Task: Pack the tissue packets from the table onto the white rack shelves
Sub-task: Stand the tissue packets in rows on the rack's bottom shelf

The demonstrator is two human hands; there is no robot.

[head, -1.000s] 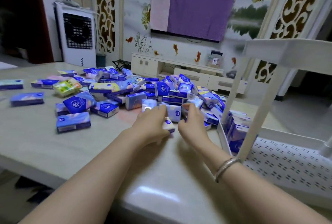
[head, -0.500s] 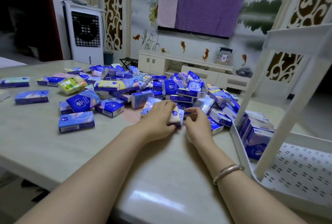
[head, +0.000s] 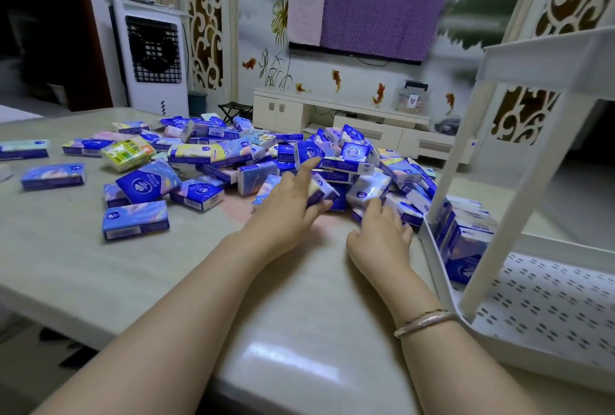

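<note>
A small blue-and-white plastic-wrapped tissue packet [head: 318, 191] sits at the near edge of the heap on the pale grey counter [head: 206, 268], clamped in the left hand [head: 289, 211], index finger pointing out. The right hand [head: 379, 235], fingers curled, grips another packet [head: 366, 191] beside the white perforated rack shelf [head: 545, 301], where several packets stand.

A large loose heap of small rectangular plastic-wrapped tissue packets [head: 346, 155], mostly blue and white with a few pastel ones, sprawls across the pale grey table [head: 166, 265], with single packets scattered to the left, among them a yellow-green one [head: 128, 151]. One packet [head: 321, 190] is gripped at the heap's near edge. A row of blue packets [head: 466, 241] stands on edge in the far corner of the white perforated plastic rack shelf [head: 549, 308] at the right.
</note>
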